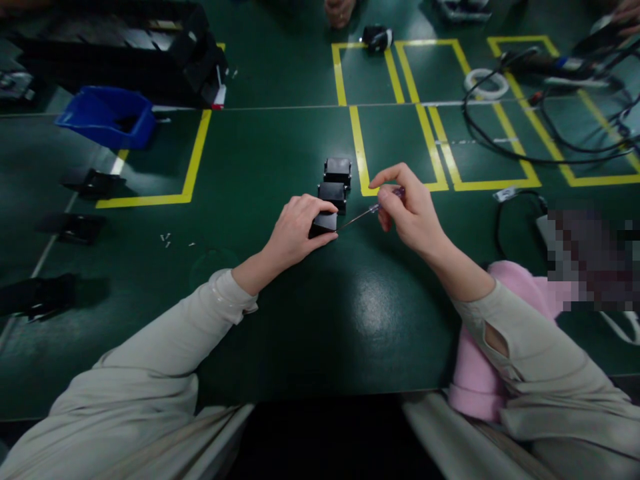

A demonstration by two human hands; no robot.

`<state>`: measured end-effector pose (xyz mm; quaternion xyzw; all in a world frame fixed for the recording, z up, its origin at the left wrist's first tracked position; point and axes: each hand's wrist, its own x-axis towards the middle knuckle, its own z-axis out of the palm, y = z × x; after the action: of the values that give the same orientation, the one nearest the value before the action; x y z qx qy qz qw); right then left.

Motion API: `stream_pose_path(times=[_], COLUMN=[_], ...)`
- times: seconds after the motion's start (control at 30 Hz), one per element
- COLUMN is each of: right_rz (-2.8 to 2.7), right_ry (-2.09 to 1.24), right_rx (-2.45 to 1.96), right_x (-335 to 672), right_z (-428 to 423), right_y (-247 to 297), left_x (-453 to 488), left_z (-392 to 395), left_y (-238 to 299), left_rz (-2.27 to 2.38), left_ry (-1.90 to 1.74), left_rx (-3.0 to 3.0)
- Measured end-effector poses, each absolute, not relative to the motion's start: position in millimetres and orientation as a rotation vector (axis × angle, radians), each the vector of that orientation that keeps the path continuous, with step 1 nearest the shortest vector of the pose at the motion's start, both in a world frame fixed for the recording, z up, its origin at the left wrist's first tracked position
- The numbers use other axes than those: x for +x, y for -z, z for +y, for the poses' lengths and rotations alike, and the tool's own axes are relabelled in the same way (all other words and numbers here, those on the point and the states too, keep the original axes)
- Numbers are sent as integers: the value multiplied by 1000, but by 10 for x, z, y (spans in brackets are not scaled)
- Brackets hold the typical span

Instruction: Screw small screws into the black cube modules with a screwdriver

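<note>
My left hand (pixel 299 227) is wrapped round a small black box (pixel 324 223) on the dark green table (pixel 320 320), holding it down. My right hand (pixel 407 207) pinches a slim screwdriver (pixel 373 210) with a purple clear handle. Its metal tip points left and touches the side of the held box. Two more black boxes (pixel 336 181) stand in a row just behind the held one.
Yellow tape outlines (pixel 395 143) mark the table. A blue bin (pixel 107 117) and black parts lie at the left, black cables (pixel 540 133) and a white tape roll (pixel 485 83) at the far right. A pink cloth (pixel 500 333) lies under my right forearm. Another person's hand (pixel 340 12) shows at the far edge.
</note>
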<state>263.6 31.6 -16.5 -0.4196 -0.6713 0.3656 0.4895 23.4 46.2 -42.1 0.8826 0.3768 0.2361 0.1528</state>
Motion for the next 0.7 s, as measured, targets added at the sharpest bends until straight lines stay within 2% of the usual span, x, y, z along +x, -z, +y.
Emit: stream_pose_path(times=[0.7], right_rz=[-1700], right_ry=[-822], right_rx=[-1030], right_x=[2635], right_z=[293], right_y=[141], left_x=[236], left_z=[469], left_y=[431], left_rz=[1070], left_ry=[-698], left_rx=[2542])
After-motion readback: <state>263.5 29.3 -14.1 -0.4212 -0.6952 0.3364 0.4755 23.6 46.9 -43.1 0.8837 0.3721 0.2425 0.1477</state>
